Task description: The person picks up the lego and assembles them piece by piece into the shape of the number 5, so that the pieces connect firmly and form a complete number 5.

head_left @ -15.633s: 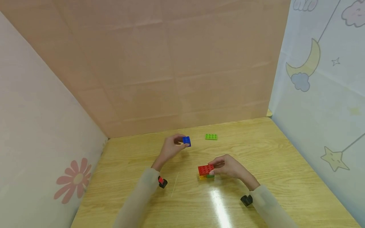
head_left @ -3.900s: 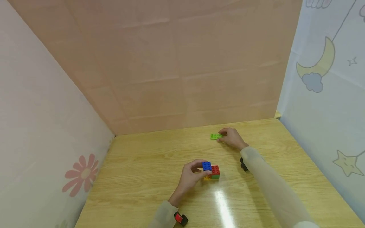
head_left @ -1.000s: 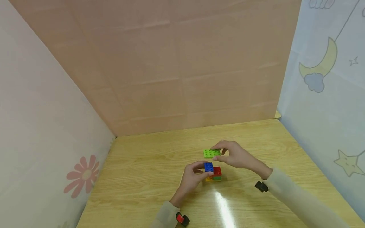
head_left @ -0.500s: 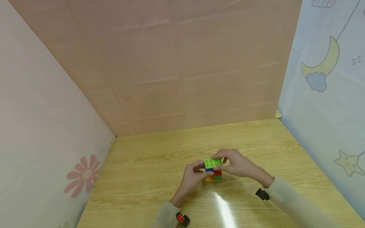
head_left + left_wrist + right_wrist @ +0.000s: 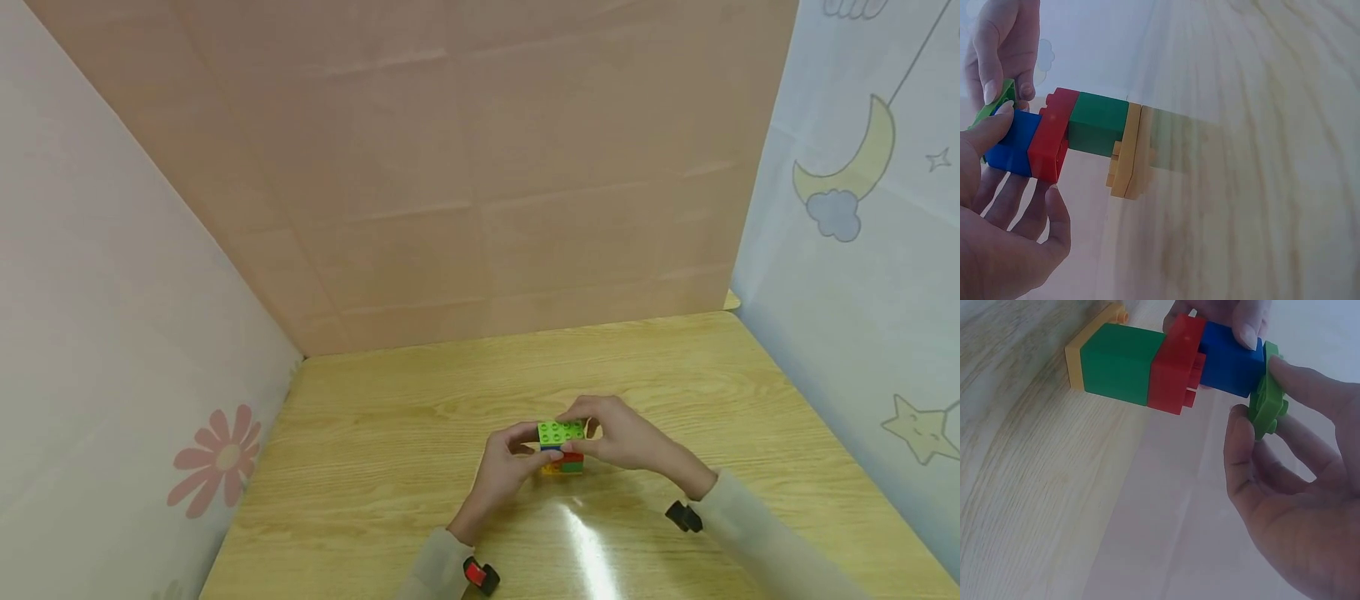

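A small tower of toy bricks stands on the table. At its foot lies a thin yellow-orange brick (image 5: 1125, 169), under a taller green brick (image 5: 1097, 123). A thin red brick (image 5: 1174, 365) sits on that, and a tall blue brick (image 5: 1230, 357) on the red one's left part. My left hand (image 5: 504, 467) grips the blue brick from the left, thumb in front. With thumb and fingers my right hand (image 5: 626, 433) pinches the thin lime green brick (image 5: 558, 432) on top of the blue one. Its right part overhangs the red brick's bare studs.
The wood-grain table (image 5: 390, 417) has a bright glare streak in front of the tower. A tan backdrop (image 5: 480, 167) rises behind, with pale walls at both sides. Black straps (image 5: 480, 575) are on both wrists.
My right hand has brought the lime green brick from the back of the table onto the blue brick, lately levelling it. Earlier, my left hand set the blue brick on the red.
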Motion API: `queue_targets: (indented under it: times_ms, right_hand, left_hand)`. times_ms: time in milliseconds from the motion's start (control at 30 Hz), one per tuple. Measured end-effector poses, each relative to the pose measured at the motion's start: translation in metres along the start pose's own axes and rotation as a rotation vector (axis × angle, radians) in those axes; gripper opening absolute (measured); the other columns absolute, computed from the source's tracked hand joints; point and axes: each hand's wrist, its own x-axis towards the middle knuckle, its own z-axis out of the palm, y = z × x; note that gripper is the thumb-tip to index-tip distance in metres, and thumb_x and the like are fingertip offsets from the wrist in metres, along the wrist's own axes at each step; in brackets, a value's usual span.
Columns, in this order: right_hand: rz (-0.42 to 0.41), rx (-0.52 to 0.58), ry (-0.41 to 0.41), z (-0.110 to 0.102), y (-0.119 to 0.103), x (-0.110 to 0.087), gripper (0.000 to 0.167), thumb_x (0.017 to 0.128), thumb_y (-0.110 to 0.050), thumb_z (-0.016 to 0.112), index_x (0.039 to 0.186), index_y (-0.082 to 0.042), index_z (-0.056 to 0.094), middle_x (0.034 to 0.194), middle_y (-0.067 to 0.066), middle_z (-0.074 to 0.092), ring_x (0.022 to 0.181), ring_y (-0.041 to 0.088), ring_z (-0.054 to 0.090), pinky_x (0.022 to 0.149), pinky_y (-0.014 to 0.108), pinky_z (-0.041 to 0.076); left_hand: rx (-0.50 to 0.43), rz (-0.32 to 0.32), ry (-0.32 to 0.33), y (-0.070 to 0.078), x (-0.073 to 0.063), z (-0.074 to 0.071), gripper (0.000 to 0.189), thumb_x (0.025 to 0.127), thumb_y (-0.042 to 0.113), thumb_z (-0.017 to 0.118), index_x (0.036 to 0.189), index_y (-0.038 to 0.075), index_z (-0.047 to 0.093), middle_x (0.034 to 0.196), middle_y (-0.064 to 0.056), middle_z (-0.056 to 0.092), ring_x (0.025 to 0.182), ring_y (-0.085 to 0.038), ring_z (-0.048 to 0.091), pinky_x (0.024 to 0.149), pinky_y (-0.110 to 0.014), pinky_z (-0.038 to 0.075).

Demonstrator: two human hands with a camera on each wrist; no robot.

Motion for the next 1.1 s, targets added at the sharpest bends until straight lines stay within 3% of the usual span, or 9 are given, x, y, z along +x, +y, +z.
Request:
queue_targets:
  times_ms: [433, 600, 1100]
  right_hand:
    - [0.052, 0.009, -0.037, 0.0008, -0.0041, 0.0059, 0.034, 0.094, -0.020, 0.080, 0.125, -0.005, 0.076, 0.104, -0.001, 0.073, 0.077, 0.002, 0.056, 0.066, 0.020, 0.050]
    - [0.064, 0.004, -0.030, 0.0006, -0.0011, 0.0025, 0.035, 0.095, -0.024, 0.080, 0.124, -0.006, 0.076, 0.103, -0.001, 0.073, 0.078, 0.002, 0.056, 0.067, 0.021, 0.051]
    - [0.092, 0.037, -0.006, 0.0037, 0.0055, -0.0025, 0.035, 0.093, -0.026, 0.081, 0.122, -0.005, 0.077, 0.107, 0.000, 0.076, 0.080, -0.002, 0.059, 0.072, 0.021, 0.054]
  left_hand:
    - [-0.039, 0.000, -0.004, 0.0012, -0.0020, -0.0045, 0.034, 0.092, 0.030, 0.083, 0.125, 0.028, 0.077, 0.126, 0.001, 0.077, 0.117, -0.016, 0.071, 0.091, -0.025, 0.060]
    - [-0.080, -0.009, -0.014, 0.0016, -0.0015, -0.0021, 0.034, 0.092, 0.030, 0.083, 0.125, 0.025, 0.077, 0.128, 0.000, 0.076, 0.120, -0.020, 0.070, 0.093, -0.027, 0.062]
    - [-0.109, -0.028, -0.032, 0.0004, -0.0013, 0.0020, 0.035, 0.093, 0.030, 0.083, 0.127, 0.031, 0.075, 0.130, 0.006, 0.074, 0.124, -0.016, 0.066, 0.097, -0.028, 0.061]
